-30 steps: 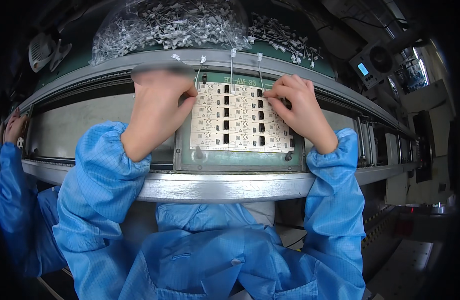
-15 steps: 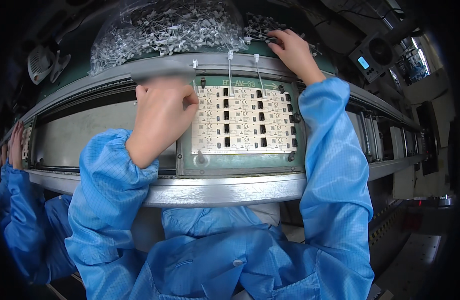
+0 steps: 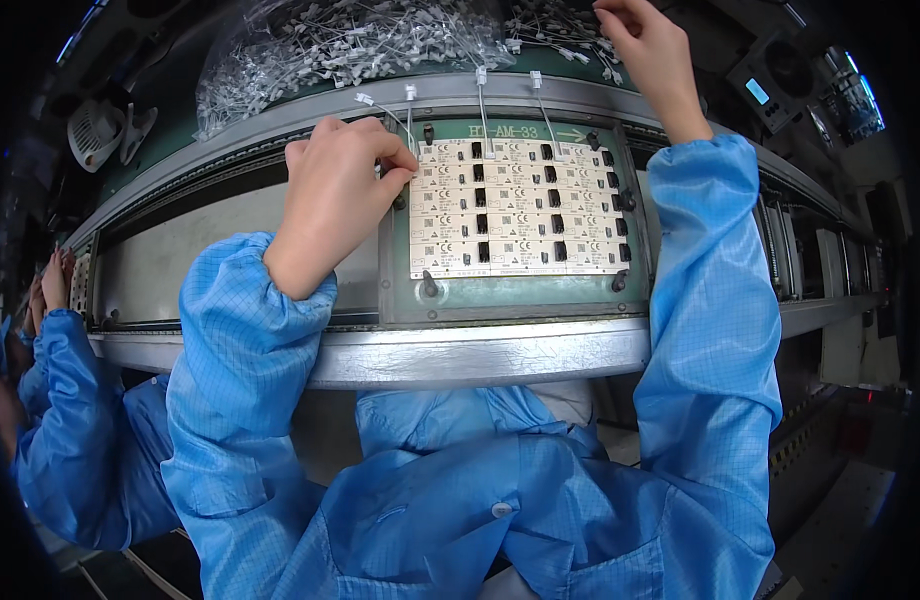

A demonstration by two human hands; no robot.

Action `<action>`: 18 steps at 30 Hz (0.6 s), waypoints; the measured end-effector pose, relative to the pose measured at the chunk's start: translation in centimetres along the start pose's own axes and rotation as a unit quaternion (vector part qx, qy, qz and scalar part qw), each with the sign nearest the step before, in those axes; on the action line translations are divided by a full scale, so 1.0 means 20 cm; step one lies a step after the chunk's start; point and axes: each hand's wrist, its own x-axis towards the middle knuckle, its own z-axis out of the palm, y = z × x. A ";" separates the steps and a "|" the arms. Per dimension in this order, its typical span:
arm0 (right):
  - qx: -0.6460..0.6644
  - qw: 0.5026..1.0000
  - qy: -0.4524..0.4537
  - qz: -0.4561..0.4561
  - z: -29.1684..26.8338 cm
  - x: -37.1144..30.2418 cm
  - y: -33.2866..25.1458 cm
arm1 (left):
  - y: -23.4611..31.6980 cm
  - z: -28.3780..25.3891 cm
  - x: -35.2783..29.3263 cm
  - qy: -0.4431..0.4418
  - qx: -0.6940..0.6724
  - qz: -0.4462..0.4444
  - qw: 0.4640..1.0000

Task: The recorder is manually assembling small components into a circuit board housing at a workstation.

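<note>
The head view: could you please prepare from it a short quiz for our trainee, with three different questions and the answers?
1. True or false: the left hand is near the upper left corner of the white panel.
2. Where is the right hand?
A) On the panel
B) Near the loose cables
C) Beside the left hand
3. Complete: the panel lies on a carrier whose colour is ____.

Key: 1. True. 2. B. 3. Green.
</note>
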 end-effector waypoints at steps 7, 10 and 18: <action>0.096 0.994 0.001 0.050 -0.17 -0.07 -0.03 | -0.02 0.01 0.00 -0.007 -0.035 -0.012 0.999; 0.161 0.985 0.003 0.066 -0.23 -0.09 0.01 | -0.03 0.03 0.01 0.001 -0.040 0.008 0.999; 0.156 0.987 -0.025 0.042 -0.37 -0.17 0.10 | -0.06 0.02 0.02 -0.009 -0.044 0.069 0.997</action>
